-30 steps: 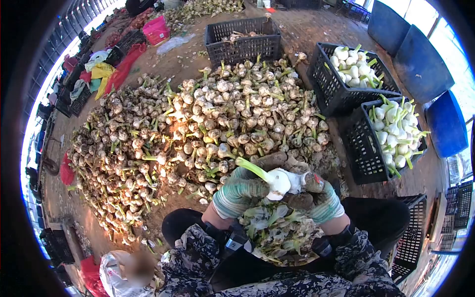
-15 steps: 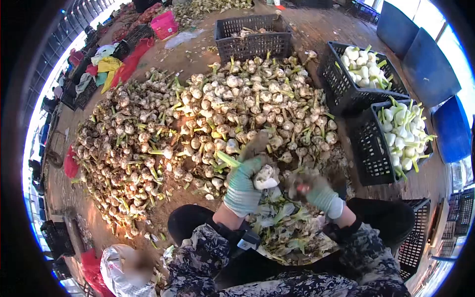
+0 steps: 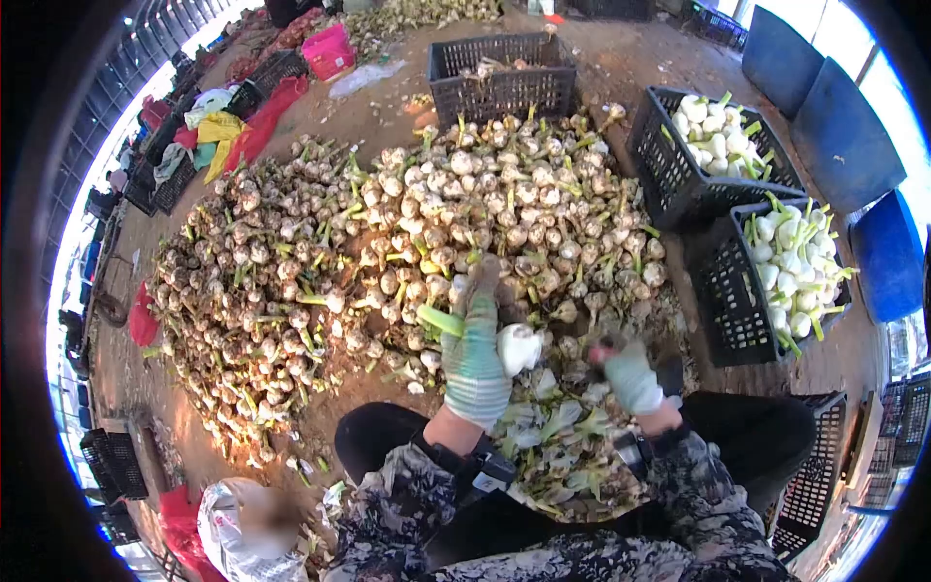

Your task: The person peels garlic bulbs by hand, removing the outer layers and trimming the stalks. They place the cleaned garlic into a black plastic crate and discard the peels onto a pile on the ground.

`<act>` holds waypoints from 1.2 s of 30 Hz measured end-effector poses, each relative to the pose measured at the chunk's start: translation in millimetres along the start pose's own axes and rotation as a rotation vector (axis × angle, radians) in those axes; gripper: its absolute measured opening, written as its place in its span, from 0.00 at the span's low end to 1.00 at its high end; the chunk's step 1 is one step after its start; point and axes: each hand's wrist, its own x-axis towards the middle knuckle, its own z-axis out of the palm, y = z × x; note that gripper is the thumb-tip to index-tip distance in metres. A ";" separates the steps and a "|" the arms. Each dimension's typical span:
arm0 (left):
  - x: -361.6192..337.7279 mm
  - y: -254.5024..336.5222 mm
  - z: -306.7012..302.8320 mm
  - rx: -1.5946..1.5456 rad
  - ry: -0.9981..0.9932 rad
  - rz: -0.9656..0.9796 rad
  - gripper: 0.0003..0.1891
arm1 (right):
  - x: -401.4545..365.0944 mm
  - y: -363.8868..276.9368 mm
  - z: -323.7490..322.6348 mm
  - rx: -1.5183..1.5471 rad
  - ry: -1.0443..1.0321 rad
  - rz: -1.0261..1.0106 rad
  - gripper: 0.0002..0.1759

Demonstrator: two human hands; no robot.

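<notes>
My left hand (image 3: pixel 475 357), in a striped green-and-white glove with a dirty front, is closed around a garlic bulb (image 3: pixel 520 347). The bulb's white, peeled side shows to the right of the hand, and a thick green stem (image 3: pixel 441 320) sticks out on the left. Just right of the bulb, apart from it, my gloved right hand (image 3: pixel 630 378) is closed; its fingertips are blurred and a small reddish thing shows there, too smeared to name. Loose garlic skins and leaves (image 3: pixel 558 436) lie heaped below both hands, between my legs. Beyond them spreads a large pile of unpeeled garlic (image 3: pixel 514 194).
Two black crates of clean white garlic (image 3: pixel 718 281) (image 3: pixel 669 175) stand at the right. Another black crate (image 3: pixel 504 92) with some garlic is behind the pile. A white sack (image 3: pixel 228 529) lies at lower left, and a pink bucket (image 3: pixel 328 53) stands far back.
My left hand has turned more upright, with the bulb still in it. My right hand has shifted slightly, leaving more room beside the bulb. The view has tilted a little.
</notes>
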 end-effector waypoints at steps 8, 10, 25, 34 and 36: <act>15.0 -27.9 -7.3 0.788 0.011 0.811 0.23 | -59.4 -70.0 28.7 0.076 -0.281 -0.480 0.22; 2.0 -18.7 1.4 0.476 -0.010 0.536 0.23 | -73.3 -88.1 40.6 0.033 -0.266 -0.514 0.20; -7.5 8.8 12.0 0.052 -0.030 0.060 0.21 | -76.1 -99.4 31.4 0.237 -0.423 -0.327 0.32; -9.3 0.0 4.9 0.196 -0.109 0.295 0.22 | -84.8 -105.7 31.5 0.136 -0.278 -0.282 0.11; -12.0 3.6 -0.5 0.026 -0.191 0.037 0.22 | -45.8 -51.7 33.1 0.190 -0.191 -0.147 0.12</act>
